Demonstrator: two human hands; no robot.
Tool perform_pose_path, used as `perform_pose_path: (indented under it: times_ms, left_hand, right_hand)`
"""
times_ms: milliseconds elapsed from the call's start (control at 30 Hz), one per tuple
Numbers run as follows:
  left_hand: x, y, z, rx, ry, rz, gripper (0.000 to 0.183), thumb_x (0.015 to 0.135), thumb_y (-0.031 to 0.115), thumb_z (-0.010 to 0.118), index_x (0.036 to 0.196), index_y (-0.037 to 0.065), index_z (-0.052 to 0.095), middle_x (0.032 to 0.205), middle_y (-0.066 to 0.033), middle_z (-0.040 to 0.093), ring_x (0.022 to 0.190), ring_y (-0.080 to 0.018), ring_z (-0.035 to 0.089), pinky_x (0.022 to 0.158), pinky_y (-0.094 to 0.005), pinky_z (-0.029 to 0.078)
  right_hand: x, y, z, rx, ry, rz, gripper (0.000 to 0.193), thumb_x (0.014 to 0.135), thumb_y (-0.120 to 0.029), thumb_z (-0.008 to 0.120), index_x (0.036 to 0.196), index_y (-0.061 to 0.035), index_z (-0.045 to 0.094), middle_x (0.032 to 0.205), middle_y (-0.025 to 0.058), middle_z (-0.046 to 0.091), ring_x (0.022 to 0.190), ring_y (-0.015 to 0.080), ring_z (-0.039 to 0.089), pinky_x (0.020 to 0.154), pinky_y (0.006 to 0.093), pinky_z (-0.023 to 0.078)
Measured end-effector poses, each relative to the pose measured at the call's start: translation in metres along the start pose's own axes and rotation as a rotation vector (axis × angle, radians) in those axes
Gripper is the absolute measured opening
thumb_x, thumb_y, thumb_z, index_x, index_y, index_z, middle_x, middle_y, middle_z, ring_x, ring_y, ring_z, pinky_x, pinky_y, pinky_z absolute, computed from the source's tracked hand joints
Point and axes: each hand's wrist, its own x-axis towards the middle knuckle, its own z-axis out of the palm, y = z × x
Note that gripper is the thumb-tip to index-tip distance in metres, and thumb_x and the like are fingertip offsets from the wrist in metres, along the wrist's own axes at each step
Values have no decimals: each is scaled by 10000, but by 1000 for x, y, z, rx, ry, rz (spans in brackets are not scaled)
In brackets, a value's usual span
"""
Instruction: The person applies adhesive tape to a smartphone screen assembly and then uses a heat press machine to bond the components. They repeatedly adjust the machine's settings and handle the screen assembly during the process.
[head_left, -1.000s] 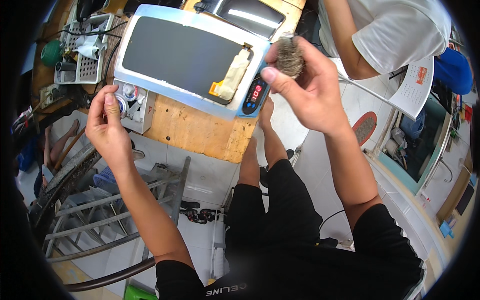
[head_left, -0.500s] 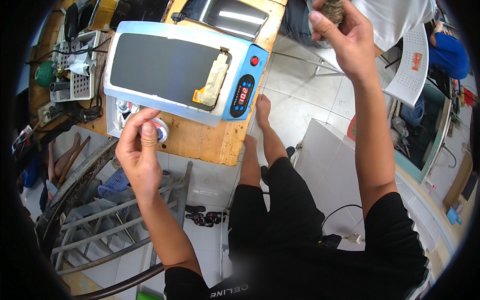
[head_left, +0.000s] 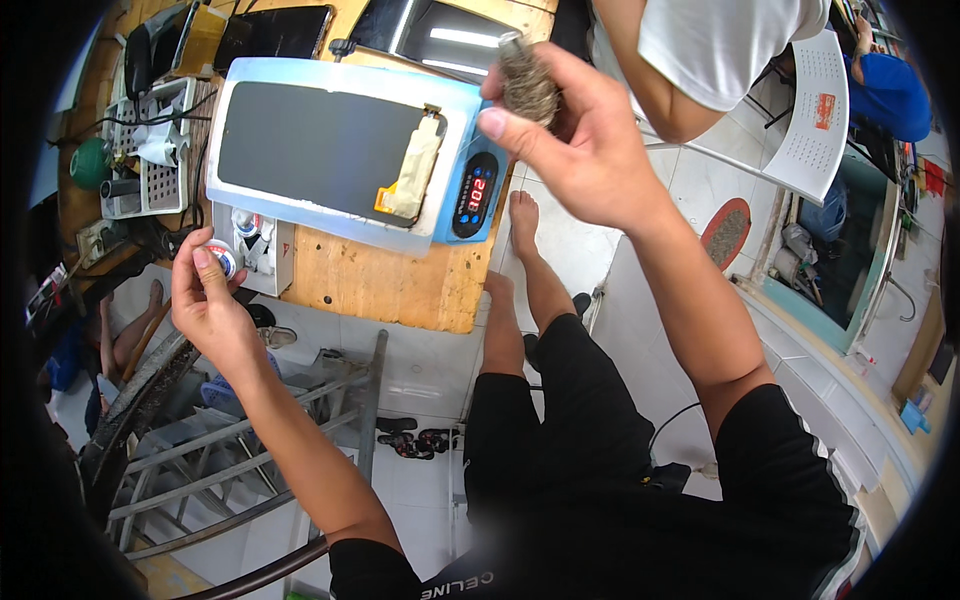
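My left hand [head_left: 218, 305] pinches a small round spool [head_left: 224, 258] with a white and red face, just off the left front corner of the wooden table. In my right hand [head_left: 590, 150] is a brownish-grey bundle [head_left: 528, 84] of matted fibres or fine strands with a pale tip, gripped between thumb and fingers. It hangs above the right end of a blue and white heating plate [head_left: 340, 232] with a lit red display [head_left: 475, 192]. A dark screen panel [head_left: 310, 148] lies flat on the plate, beige tape and an orange flex cable [head_left: 403, 180] at its right end.
An open white drawer [head_left: 285, 262] with small items sits under the plate's left side. White baskets [head_left: 165, 160] and cables stand further left. Glossy dark panels [head_left: 450, 38] lie behind. A person in a white shirt [head_left: 735, 45] is at the far right; a metal rack [head_left: 240, 440] stands below left.
My right hand has come left and down with the bundle, to over the plate's right end. My left hand has moved left with the spool.
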Motion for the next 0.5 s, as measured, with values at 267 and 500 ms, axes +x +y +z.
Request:
perform_pose_path:
  times_ms: [267, 500]
  left_hand:
    - [-23, 13, 6, -108, -138, -40, 244, 1087, 244, 578, 1207, 51, 670, 1026, -11, 631, 864, -69, 559, 716, -238, 485]
    - [-56, 45, 26, -156, -347, 54, 213, 1034, 111, 651, 1209, -7, 687, 1158, -57, 683, 969, -87, 595, 837, -236, 481]
  right_hand:
    - [22, 15, -29, 24, 102, -188, 325, 923, -116, 759, 1201, 24, 669, 995, 86, 736, 891, 141, 683, 828, 285, 553]
    - [44, 16, -87, -2, 254, 45, 237, 950, -75, 721, 1155, 7, 633, 887, -1, 642, 690, 64, 589, 592, 217, 500]
